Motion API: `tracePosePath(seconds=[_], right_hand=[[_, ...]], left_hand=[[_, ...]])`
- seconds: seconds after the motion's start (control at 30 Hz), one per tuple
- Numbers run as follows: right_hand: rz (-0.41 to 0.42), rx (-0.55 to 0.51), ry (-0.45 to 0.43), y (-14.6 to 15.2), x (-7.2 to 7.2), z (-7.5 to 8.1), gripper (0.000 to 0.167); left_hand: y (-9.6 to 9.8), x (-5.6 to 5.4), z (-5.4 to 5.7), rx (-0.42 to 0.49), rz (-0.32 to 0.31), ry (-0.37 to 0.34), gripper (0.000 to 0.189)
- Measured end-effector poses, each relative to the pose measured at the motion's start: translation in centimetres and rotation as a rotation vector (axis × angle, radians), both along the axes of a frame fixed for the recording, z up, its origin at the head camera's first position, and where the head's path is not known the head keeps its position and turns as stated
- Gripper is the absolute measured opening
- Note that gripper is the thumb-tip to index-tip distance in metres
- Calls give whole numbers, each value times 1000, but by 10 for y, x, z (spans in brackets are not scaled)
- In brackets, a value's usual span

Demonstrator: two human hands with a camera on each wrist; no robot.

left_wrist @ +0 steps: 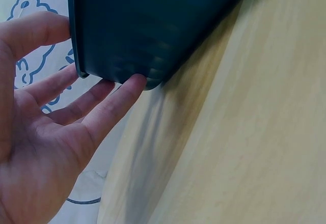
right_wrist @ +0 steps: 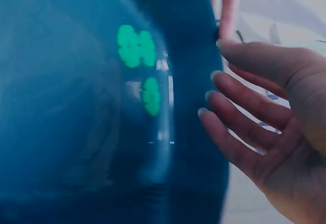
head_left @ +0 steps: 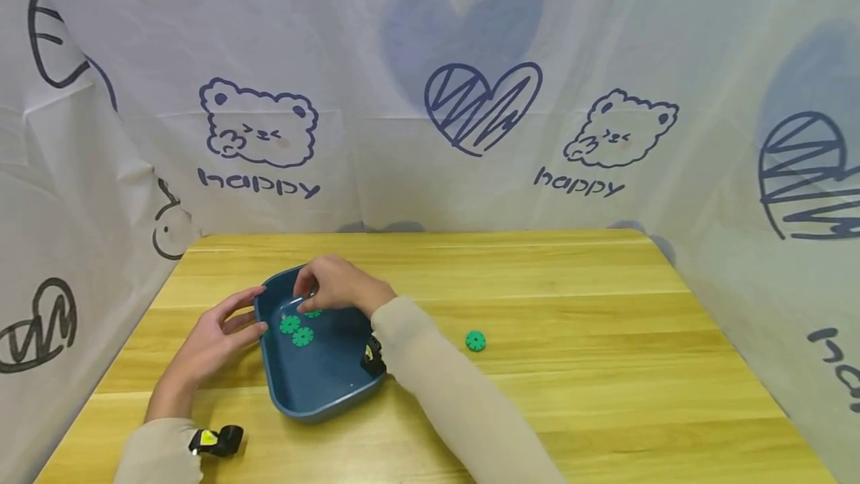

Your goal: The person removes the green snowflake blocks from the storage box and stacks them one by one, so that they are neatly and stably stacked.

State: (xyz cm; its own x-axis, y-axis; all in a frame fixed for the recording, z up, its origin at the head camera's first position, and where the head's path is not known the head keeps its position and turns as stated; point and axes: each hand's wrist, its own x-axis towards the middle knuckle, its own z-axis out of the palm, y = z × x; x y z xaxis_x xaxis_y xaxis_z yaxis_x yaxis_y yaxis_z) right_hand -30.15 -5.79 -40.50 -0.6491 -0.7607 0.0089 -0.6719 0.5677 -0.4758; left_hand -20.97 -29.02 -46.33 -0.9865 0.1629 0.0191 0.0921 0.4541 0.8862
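Blue tray [head_left: 322,379]: left of centre on table [head_left: 605,394]. Three green discs [head_left: 302,337]: inside, toward far left. Single green disc [head_left: 475,340]: right of tray. Left hand [head_left: 218,331]: fingers extended, touching tray's left side. Right hand [head_left: 339,282]: empty, fingers relaxed, above tray's far part.

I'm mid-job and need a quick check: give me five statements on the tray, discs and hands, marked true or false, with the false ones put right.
1. Three green discs lie inside the blue tray. True.
2. The left hand touches the tray. True.
3. The right hand is over the tray. True.
4. The right hand pinches a disc. False: its fingers are apart, with no disc between them.
5. Another disc lies left of the tray. False: the lone disc is on the table, to the tray's right.
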Motion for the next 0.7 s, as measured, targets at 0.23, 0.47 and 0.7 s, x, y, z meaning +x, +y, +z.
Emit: tracePosePath(seconds=[0.23, 0.47, 0.7], right_hand=[[-106, 52, 24, -6, -2, -15, 24], [-145, 108, 52, -11, -4, -26, 26], [-173, 151, 38, -17, -2, -33, 29]], left_hand=[[1, -1, -1, 22, -2, 2, 70], [0, -1, -2, 33, -5, 13, 69], [-1, 1, -2, 34, -2, 5, 69]])
